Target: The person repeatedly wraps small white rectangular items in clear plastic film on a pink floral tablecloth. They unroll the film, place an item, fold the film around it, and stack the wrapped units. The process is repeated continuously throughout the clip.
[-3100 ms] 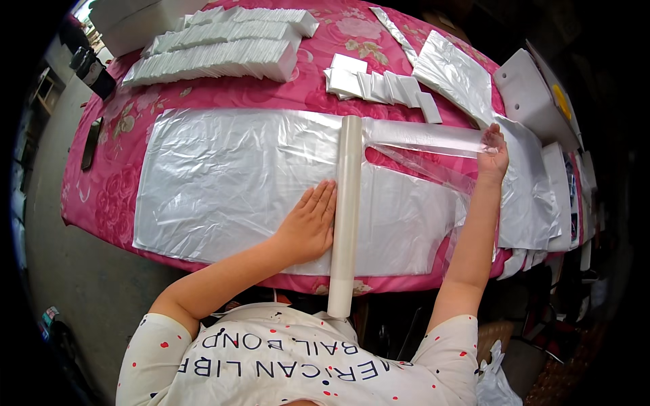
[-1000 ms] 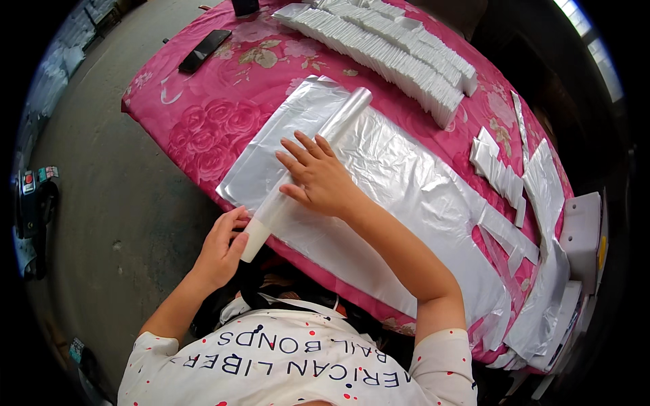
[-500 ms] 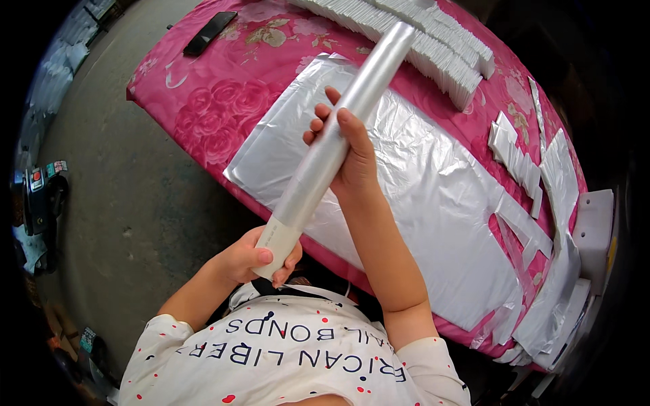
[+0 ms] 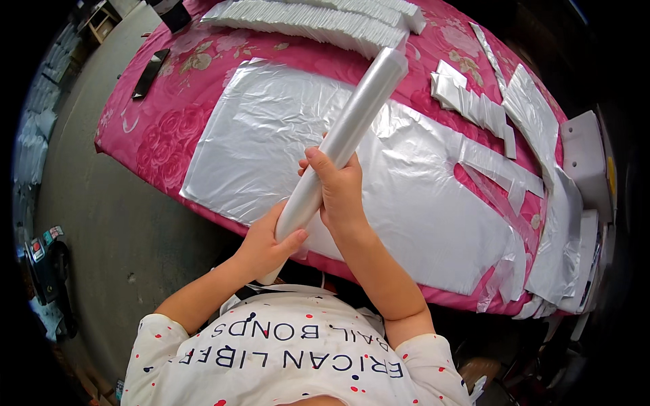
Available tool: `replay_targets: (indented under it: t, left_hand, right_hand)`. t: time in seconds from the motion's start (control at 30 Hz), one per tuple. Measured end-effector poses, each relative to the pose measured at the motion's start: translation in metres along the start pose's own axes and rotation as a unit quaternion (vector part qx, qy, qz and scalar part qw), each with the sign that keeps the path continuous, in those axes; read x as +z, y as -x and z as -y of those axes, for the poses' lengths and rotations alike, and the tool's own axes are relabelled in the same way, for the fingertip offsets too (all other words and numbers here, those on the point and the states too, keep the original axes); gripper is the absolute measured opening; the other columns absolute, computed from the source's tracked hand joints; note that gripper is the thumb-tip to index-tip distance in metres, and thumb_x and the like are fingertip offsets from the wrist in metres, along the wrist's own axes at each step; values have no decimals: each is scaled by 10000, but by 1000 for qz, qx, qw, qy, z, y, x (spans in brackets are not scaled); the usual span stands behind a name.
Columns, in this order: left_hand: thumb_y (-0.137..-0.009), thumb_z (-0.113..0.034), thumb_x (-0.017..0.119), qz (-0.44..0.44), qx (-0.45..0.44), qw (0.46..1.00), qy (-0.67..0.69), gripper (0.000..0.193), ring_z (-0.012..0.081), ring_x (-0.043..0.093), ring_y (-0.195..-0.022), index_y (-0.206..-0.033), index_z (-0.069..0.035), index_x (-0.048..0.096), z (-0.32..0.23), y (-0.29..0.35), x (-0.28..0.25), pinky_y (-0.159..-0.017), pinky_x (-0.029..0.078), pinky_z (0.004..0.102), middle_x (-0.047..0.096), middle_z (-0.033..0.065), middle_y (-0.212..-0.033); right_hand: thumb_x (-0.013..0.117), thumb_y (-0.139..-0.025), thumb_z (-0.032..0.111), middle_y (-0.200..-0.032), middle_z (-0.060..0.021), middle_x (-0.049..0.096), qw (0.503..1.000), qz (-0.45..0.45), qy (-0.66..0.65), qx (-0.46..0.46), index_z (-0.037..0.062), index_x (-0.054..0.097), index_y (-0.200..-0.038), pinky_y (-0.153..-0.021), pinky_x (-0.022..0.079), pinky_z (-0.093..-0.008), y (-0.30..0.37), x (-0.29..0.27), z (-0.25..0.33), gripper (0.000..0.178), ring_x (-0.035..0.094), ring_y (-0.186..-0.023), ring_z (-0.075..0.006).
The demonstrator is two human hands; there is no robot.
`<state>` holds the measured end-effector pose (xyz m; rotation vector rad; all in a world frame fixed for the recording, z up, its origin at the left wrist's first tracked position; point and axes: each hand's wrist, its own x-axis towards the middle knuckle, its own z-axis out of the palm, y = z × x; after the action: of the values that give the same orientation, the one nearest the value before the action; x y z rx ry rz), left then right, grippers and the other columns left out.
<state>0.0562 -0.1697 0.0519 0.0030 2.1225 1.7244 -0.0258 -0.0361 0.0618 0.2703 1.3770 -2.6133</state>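
A long roll of whitish, shiny plastic film [image 4: 359, 111] is held at a slant in front of me, its far end tilted up and to the right. My left hand [image 4: 267, 242] wraps round its lower part, with the near end poking out below. Higher up, around the middle, my right hand [image 4: 338, 184] grips the same roll, thumb on top. Beneath it a flat stack of silvery-white plastic bags [image 4: 413, 216] lies on the table, with a cut-out handle opening at its right end.
A pink flowered cloth [image 4: 172, 139] covers the table. Rows of folded white plastic [image 4: 305, 27] line the far side. A black phone [image 4: 150, 73] lies at the far left. Folded pieces [image 4: 474, 105] and a loose plastic sheet [image 4: 542, 149] are at right, beside a white container [image 4: 588, 152].
The view has shifted, so the table sits farther left. My right hand is lower on the roll, and my left hand has moved up from its near end. The printed marks no longer show.
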Motion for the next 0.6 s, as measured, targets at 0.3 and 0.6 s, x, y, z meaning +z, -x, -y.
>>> replay_targets:
  t: [0.3, 0.6]
  left_hand:
    - [-663, -553, 713, 253, -268, 905, 214, 840, 102, 544, -567, -1241, 7, 474, 39, 31, -46, -538, 452, 233, 566, 46, -726]
    - [-690, -455, 717, 270, -301, 867, 290, 743, 90, 545, -578, -1207, 26, 485, 42, 37, -52, -559, 452, 209, 589, 61, -736]
  right_hand:
    - [622, -834, 163, -943, -100, 570, 992, -102, 47, -52, -12, 473, -1094, -740, 489, -253, -59, -120, 70, 347, 585, -828, -165]
    - [617, -849, 234, -815, 17, 611, 901, 81, 410, 116, 23, 631, -979, -536, 374, -169, -42, -130, 88, 248, 501, -628, -24]
